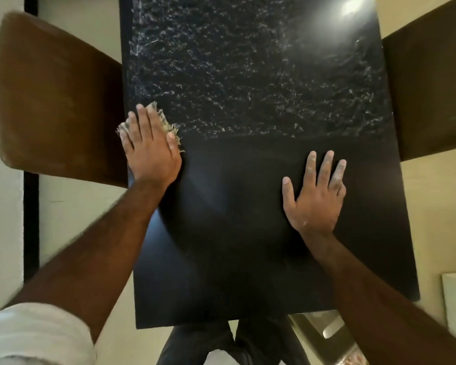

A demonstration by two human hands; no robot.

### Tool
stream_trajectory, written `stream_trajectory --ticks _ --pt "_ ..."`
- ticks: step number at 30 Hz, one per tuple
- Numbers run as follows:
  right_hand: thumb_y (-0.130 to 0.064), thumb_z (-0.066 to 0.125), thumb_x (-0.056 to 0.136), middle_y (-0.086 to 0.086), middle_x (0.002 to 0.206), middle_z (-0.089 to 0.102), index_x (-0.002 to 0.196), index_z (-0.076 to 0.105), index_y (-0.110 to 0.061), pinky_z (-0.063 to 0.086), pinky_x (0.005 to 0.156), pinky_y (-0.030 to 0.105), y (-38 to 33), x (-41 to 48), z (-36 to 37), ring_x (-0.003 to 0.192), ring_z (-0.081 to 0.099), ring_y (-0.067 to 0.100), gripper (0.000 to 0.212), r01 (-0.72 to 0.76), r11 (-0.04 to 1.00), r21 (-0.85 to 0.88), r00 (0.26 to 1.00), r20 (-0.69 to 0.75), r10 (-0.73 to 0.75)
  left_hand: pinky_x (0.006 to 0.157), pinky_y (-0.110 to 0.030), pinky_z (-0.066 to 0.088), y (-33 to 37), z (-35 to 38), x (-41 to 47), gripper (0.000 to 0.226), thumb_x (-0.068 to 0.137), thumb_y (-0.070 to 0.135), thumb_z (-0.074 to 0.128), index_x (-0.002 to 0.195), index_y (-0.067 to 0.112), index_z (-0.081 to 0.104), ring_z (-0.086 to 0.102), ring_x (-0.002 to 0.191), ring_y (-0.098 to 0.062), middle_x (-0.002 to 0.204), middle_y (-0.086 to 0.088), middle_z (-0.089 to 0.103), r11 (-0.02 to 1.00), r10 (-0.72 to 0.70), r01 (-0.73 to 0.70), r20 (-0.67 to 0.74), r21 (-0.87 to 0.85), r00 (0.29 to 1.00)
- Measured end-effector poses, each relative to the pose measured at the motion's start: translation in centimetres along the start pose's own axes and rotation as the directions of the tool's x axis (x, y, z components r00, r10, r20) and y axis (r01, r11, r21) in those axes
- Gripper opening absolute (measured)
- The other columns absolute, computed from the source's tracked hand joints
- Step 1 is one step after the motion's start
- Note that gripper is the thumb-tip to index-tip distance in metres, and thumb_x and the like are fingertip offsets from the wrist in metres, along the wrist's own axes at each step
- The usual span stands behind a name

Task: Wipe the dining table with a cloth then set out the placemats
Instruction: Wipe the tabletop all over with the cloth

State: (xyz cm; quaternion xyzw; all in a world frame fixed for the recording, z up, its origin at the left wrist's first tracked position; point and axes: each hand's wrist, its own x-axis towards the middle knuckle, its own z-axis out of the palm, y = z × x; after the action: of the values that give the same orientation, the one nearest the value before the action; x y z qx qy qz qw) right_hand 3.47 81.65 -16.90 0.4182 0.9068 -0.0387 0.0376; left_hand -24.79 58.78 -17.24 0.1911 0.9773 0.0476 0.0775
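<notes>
Cloth (159,119), a frayed pale rag, lies pinned flat under the left hand (149,148) at the left edge of the dark worktop (248,233), roughly halfway along its length. The left hand is spread flat with fingers straight and close together, palm pressing down rather than gripping, which suits sliding the cloth across the surface. Only the cloth's ragged fringe shows beyond the fingertips and beside the thumb. The right hand (315,198) holds nothing; it rests open on the worktop toward the right side, nearer the person than the cloth, fingers fanned wide, probably bracing the body while the other arm reaches. Both forearms stretch in from the near end of the worktop, the left one with a white sleeve (34,335) pushed up. Beyond the cloth, the far half of the worktop shows white marble-like veining and a bright reflection of a light; the near half sits in shadow. One brown chair (55,101) stands just left of the cloth, another chair (432,96) well apart at the worktop's right edge. No placemats are visible, so the wiping step seems underway and the setting-out not yet begun.
</notes>
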Motion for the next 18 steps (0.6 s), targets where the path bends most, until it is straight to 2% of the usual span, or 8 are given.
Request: stream_trajectory --ticks 5,8,14,18 --pt "-0.068 0.033 0.112 0.016 0.186 0.005 0.179 0.015 -0.02 0.031 0.128 0.061 0.3 0.0 0.0 0.172 0.003 0.044 0.084 0.018 1.0 0.003 1.0 0.01 -0.018 0.138 -0.063 0.009 8.1 1.1 -2.4 0.076 0.114 0.047 0.023 0.178 0.013 -0.001 -0.001 0.173 -0.035 0.187 -0.013 -0.003 0.984 0.177 -0.177 0.014 -0.006 0.984" --pt "-0.066 0.033 0.112 0.016 0.186 0.004 0.179 0.014 -0.02 0.032 0.128 0.062 0.6 0.1 0.0 0.172 0.002 0.045 0.083 0.022 1.0 0.005 1.0 0.02 -0.022 0.138 -0.061 0.008 7.8 1.6 -6.2 0.075 0.116 0.047 0.02 0.178 0.012 -0.003 -0.005 0.173 -0.032 0.187 -0.012 -0.007 0.97 0.24 -0.242 0.06 0.028 0.969" --pt "-0.069 0.031 0.111 0.019 0.186 0.0 0.179 0.011 -0.017 0.032 0.128 0.064 0.7 0.2 0.0 0.171 -0.001 0.047 0.088 0.034 0.999 -0.006 0.998 0.051 -0.034 0.138 -0.062 0.009 -0.8 0.1 -6.6 0.074 0.115 0.048 0.02 0.178 0.017 0.0 -0.001 0.173 -0.032 0.187 -0.01 -0.001 1.0 0.003 -0.004 0.052 0.008 0.999" --pt "-0.069 0.031 0.111 0.019 0.186 0.002 0.179 0.014 -0.017 0.03 0.128 0.063 0.7 0.3 0.1 0.171 -0.001 0.047 0.088 0.026 1.0 -0.008 0.999 0.042 -0.025 0.136 -0.065 0.013 -0.9 0.0 -2.0 0.074 0.114 0.048 0.021 0.178 0.015 0.003 0.005 0.172 -0.038 0.186 -0.014 0.005 0.998 -0.062 0.062 0.03 0.011 0.998"
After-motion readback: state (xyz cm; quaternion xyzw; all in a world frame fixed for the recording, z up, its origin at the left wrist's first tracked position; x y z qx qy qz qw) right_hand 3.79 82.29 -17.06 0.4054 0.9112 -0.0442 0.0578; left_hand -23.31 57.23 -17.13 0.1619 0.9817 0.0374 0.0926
